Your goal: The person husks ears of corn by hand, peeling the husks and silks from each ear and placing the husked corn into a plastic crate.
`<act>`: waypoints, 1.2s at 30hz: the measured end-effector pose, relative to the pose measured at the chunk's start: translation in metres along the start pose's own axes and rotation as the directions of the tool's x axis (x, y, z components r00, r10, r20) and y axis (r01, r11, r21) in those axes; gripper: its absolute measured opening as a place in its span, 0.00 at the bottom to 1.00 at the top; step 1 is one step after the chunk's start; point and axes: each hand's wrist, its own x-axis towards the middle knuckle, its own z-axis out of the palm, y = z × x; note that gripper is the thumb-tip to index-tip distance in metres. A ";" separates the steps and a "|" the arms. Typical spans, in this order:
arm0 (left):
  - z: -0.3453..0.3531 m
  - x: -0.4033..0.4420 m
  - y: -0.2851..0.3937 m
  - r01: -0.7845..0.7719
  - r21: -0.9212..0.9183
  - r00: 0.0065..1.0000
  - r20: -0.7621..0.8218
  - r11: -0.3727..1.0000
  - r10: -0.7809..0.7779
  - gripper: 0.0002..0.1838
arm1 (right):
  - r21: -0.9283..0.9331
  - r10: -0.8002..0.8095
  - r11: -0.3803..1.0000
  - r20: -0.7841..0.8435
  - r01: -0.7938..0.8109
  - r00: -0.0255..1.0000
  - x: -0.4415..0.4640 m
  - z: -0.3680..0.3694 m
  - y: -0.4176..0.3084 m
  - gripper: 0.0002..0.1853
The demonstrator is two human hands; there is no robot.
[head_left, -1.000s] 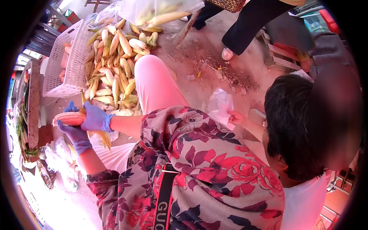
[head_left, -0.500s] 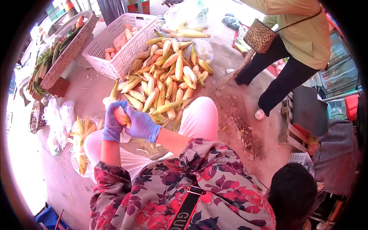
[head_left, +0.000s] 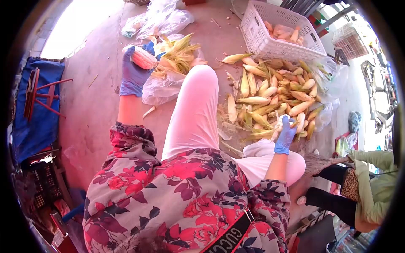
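Observation:
My left hand, in a blue glove, is wrapped round a husked pink corn cob at the upper left. On the right, my right hand, also gloved in blue, is closed on a pale ear of corn at the lower edge of the corn pile. Ears in the pile lie on the floor, many still in yellow-green husk. Loose husks lie on a plastic bag beside my left hand.
A white crate holding husked cobs stands behind the pile. Plastic bags lie at the top. A person with a broom stands at the right. A blue cloth and red folding stool are at the left.
The view has swung left. My hands, together around the cob before, are now far apart: the left keeps a cob, and the right has moved to the pile and closed on an ear.

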 end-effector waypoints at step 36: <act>0.145 0.011 -0.260 -0.508 0.783 0.706 0.617 0.360 -0.347 0.49 | 0.656 0.178 0.703 0.211 -0.275 0.961 0.008 0.131 -0.059 0.21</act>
